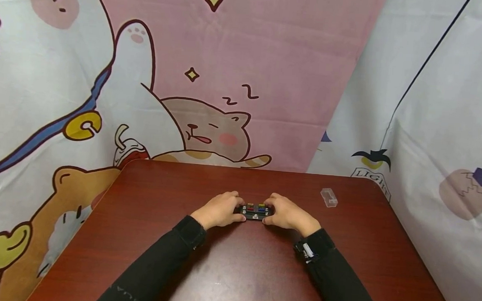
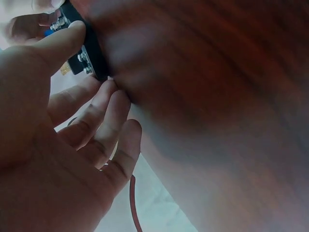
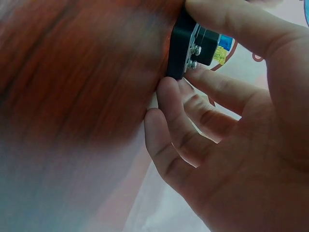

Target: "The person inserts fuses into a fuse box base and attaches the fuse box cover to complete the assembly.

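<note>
A small black fuse block (image 1: 255, 216) with coloured blade fuses and metal screw terminals lies on the table between both hands. My left hand (image 1: 220, 210) pinches its left end, with the thumb along the near side. At the opposite end my right hand (image 1: 291, 214) grips it between thumb and fingers. In the right wrist view, blue and yellow fuses (image 3: 222, 50) stick out of the block, and silver screws (image 3: 195, 50) line its end. Bent fingers partly cover both ends of the block. The left wrist view shows its black base (image 2: 99, 53) against the tabletop.
A clear plastic cover (image 1: 329, 198) lies on the brown wooden table (image 1: 233, 270), behind and right of my right hand. Cartoon-printed cloth (image 1: 295, 80) hangs past the table's far edge and along its sides.
</note>
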The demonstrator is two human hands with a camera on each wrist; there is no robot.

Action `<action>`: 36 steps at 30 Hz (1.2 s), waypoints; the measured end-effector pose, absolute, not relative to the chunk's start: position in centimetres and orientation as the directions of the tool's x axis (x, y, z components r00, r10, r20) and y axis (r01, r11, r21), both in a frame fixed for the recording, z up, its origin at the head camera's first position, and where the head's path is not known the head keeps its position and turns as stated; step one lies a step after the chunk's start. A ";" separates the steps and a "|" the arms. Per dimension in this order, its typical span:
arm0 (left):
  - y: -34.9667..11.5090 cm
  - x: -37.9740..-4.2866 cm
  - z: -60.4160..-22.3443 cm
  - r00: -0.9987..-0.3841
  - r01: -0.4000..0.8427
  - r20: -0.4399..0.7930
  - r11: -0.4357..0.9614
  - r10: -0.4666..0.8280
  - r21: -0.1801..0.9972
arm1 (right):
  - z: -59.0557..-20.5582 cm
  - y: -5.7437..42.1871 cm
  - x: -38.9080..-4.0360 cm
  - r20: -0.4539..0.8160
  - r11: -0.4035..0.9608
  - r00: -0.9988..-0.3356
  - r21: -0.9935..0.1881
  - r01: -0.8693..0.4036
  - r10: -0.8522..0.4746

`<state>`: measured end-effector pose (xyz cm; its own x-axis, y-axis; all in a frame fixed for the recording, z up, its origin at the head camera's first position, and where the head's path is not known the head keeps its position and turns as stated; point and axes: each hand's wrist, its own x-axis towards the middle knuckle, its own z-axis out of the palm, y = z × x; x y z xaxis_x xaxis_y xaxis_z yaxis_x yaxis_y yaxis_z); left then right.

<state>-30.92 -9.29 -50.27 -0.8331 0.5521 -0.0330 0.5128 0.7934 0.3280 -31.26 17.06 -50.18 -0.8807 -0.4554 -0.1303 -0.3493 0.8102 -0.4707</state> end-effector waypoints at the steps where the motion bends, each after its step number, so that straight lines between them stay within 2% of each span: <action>1: -9.3 -30.9 -50.4 -0.834 0.512 -0.031 0.795 0.550 0.327 | -50.1 17.1 -31.3 -0.132 0.812 -0.881 -0.468 -0.348 -0.454; 13: -9.4 -30.8 -50.2 -0.840 0.509 -0.026 0.802 0.543 0.312 | -50.1 18.0 -31.2 -0.124 0.809 -0.869 -0.447 -0.382 -0.478; 18: -9.3 -30.7 -50.1 -0.833 0.523 -0.027 0.804 0.552 0.283 | -49.7 19.9 -31.3 -0.134 0.795 -0.853 -0.457 -0.399 -0.505; 22: -9.2 -30.7 -50.1 -0.828 0.535 -0.027 0.803 0.560 0.263 | -49.4 22.3 -31.3 -0.093 0.806 -0.870 -0.434 -0.403 -0.485; 26: -9.1 -30.6 -50.1 -0.830 0.532 -0.026 0.804 0.557 0.265 | -48.7 25.0 -31.4 0.022 0.844 -0.913 -0.373 -0.385 -0.407; 30: -9.2 -30.6 -50.0 -0.833 0.526 -0.029 0.806 0.553 0.271 | -48.0 27.9 -31.6 0.098 0.896 -0.954 -0.327 -0.301 -0.285; 36: -9.1 -30.6 -50.0 -0.831 0.525 -0.034 0.803 0.555 0.282 | -47.6 31.6 -31.7 0.083 0.940 -0.994 -0.328 -0.096 -0.072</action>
